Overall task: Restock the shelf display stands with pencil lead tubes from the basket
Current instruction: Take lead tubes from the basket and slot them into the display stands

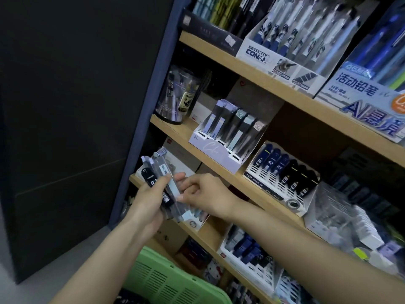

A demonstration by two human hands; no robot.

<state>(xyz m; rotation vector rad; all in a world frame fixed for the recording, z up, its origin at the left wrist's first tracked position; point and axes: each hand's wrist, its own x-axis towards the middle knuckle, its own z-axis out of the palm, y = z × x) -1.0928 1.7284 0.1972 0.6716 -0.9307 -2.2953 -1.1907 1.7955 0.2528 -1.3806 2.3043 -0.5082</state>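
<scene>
1. The left hand (151,207) is gripping a bunch of black and clear pencil lead tubes (161,183), near the shelf's left end.
2. The right hand (203,194) is pinching one clear tube (173,189) in that bunch.
3. None of these are sitting in the white slotted display stand (282,183) on the right yet, so much work seems left.
4. The green plastic basket (166,279) is waiting below, near.

The shelf boards (179,133) look like light wood, smooth and matt, and the green basket (175,279) at 6 o'clock is plastic with lots of little slots and a soft shine. The pencil lead tubes (163,183) at 8 o'clock from the middle sit in clear shiny plastic sleeves, and one of them is black and glossy. The lilac display stand (215,154) in the middle looks like smooth matt cardboard, the jar (177,95) at 11 o'clock from it is clear shiny plastic, and the box (328,207) at 4 o'clock is clear plastic too.
</scene>
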